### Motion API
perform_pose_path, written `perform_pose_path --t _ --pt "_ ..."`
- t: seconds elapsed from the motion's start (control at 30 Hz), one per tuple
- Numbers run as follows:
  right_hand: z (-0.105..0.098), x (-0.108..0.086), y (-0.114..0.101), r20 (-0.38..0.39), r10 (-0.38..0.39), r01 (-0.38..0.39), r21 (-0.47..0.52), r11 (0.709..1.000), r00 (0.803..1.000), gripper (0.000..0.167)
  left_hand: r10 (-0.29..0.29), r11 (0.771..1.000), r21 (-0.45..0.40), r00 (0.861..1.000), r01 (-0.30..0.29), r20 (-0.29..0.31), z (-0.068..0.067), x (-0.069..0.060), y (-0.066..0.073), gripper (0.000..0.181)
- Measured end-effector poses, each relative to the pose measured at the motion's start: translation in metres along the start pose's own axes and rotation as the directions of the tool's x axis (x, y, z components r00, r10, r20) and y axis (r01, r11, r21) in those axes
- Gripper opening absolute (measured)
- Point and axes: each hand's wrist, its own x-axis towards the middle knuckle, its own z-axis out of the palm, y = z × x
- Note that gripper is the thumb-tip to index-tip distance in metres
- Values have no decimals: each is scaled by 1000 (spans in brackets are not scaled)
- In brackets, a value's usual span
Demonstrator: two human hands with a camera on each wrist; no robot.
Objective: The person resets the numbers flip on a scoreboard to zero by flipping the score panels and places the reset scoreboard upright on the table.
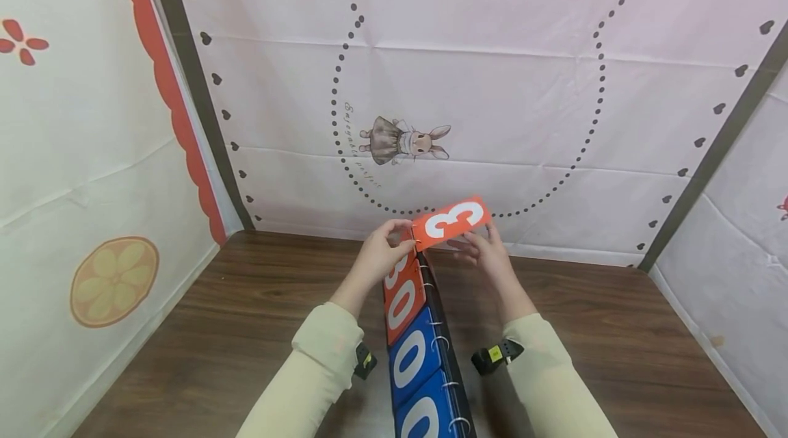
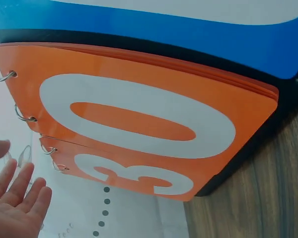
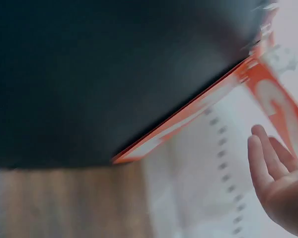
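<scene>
A flip scoreboard with red and blue number cards on metal rings stands lengthwise on the table. One red card marked 3 is swung up and out over the top at its far end. My left hand is at the ring edge of that card, thumb and fingers apart; the left wrist view shows its fingers spread. Beneath the card's outer end, my right hand touches it with extended fingers. In the right wrist view, a 2 shows on a raised red card. My right thumb is hidden there.
Brown wood-grain table lies on both sides of the scoreboard. A printed cloth backdrop rises close behind its far end, with cloth sides at left and right. Blue cards marked 0 hang on the nearer half.
</scene>
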Motion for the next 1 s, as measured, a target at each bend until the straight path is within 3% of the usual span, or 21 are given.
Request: perform_pose_path --t 0.07,0.17,0.27,0.37,0.43,0.53,0.6,0.7,0.83,1.0 --pt "6 -1 -11 72 -25 26 -19 999 997 54 20 1000 -18 1000 -20 5 -1 0 2 43" --pt "16 -4 -23 179 -75 100 -132 986 981 46 68 994 -89 998 -67 2 -3 1 6 50" --pt "27 -6 -27 301 -99 195 -308 931 949 41 103 979 -173 993 -110 -48 -6 1 10 57" --pt "36 -9 -25 419 -65 264 -438 859 906 40 130 958 -239 983 -158 -127 -11 1 15 68" --pt "41 -12 -22 470 -22 281 -489 826 882 41 149 948 -255 972 -192 -181 -16 0 17 74" --pt "45 -14 -17 503 24 292 -539 790 864 44 176 935 -261 952 -241 -252 -22 -1 18 73" --pt "46 -15 -15 499 48 282 -563 777 865 45 180 936 -239 936 -257 -302 -26 -1 17 65" --pt "42 -14 -11 455 56 250 -584 772 889 45 154 945 -217 921 -243 -358 -32 -2 11 51" --pt "29 -9 -7 410 10 252 -577 777 912 44 70 960 -228 925 -165 -373 -40 -3 1 40" --pt "10 -3 5 399 -29 278 -583 764 916 47 -34 977 -209 933 -45 -358 -47 -8 -18 40"
